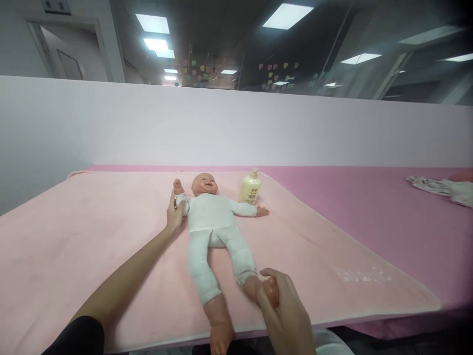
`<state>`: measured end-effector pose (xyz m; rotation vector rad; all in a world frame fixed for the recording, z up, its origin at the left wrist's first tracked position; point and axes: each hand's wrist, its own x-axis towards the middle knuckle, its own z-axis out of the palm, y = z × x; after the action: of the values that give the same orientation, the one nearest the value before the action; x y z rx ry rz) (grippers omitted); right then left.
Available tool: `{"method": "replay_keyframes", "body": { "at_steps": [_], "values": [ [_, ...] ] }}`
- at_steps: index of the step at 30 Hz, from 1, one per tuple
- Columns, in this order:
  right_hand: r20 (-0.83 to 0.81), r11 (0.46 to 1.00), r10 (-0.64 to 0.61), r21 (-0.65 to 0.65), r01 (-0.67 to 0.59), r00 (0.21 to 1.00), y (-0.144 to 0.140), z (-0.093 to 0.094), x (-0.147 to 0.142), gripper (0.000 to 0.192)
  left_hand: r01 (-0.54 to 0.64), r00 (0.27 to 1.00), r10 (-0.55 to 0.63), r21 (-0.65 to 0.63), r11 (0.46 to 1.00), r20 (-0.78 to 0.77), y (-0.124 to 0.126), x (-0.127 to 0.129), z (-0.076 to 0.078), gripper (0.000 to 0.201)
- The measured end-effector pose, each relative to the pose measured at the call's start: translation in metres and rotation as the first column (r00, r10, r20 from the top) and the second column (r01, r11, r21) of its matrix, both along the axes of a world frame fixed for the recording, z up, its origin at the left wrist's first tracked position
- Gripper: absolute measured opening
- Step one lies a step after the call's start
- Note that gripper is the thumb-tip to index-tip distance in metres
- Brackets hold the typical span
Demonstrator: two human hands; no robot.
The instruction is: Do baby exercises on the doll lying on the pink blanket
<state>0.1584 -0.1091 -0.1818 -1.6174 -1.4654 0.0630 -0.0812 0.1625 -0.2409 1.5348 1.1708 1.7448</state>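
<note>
Pink blanket (92, 246) on the bench is carrying the doll (212, 222) lying face-up, long axis running away from the person, left hand (174, 214) gripping its far upper arm, right hand (284, 310) clasping its near foot, bottle (250, 187) standing beyond.

One baby doll (212, 217) lies here, dressed in one white one-piece suit. One pale yellow pump bottle (250, 187) stands by its head. One light pink blanket (92, 231) is spread out, and under it runs one darker pink surface (388, 212). One patterned cloth (441, 188) sits crumpled at the far right edge. Two hands are in view: one left hand (174, 214) at the doll's arm and one right hand (284, 308) at one of its two bare feet. Overhead, at least seven ceiling light panels show, some perhaps reflections.
</note>
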Motion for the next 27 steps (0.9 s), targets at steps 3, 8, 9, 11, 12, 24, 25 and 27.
{"method": "replay_keyframes", "body": {
  "at_steps": [3,8,9,11,12,24,25,27],
  "values": [
    [0.014,0.993,-0.065,0.096,0.064,0.998,0.016,0.019,-0.002,0.028,0.031,0.998,-0.030,0.024,0.999,-0.054,-0.007,0.002,0.004,0.066],
    [0.037,0.974,0.004,0.228,-0.012,0.999,0.085,0.049,-0.022,0.025,0.191,0.827,-0.026,0.238,0.952,-0.562,-0.024,0.009,0.016,0.047],
    [0.069,0.984,0.038,0.173,-0.049,0.997,0.095,0.047,-0.025,0.024,0.198,0.803,-0.011,0.249,0.948,-0.595,-0.026,0.010,0.018,0.048],
    [0.110,0.986,0.058,0.147,-0.074,0.992,0.105,0.039,-0.030,0.024,0.169,0.805,0.006,0.238,0.957,-0.593,-0.026,0.011,0.019,0.050],
    [0.104,0.982,0.042,0.177,-0.060,0.994,0.102,0.035,-0.031,0.022,0.147,0.818,0.005,0.217,0.965,-0.576,-0.025,0.011,0.018,0.051],
    [-0.027,0.977,-0.050,0.204,0.054,0.998,0.004,-0.020,-0.029,0.024,-0.032,0.979,0.040,0.043,0.999,-0.199,-0.009,0.003,0.008,0.069],
    [-0.003,0.988,-0.031,0.152,0.031,1.000,0.004,-0.020,-0.027,0.027,-0.017,0.966,0.035,0.073,0.997,-0.257,-0.011,0.004,0.009,0.066],
    [0.029,0.985,-0.010,0.173,0.005,1.000,0.009,-0.011,-0.022,0.031,0.039,0.907,0.021,0.135,0.990,-0.420,-0.015,0.006,0.013,0.060]
  ]
}}
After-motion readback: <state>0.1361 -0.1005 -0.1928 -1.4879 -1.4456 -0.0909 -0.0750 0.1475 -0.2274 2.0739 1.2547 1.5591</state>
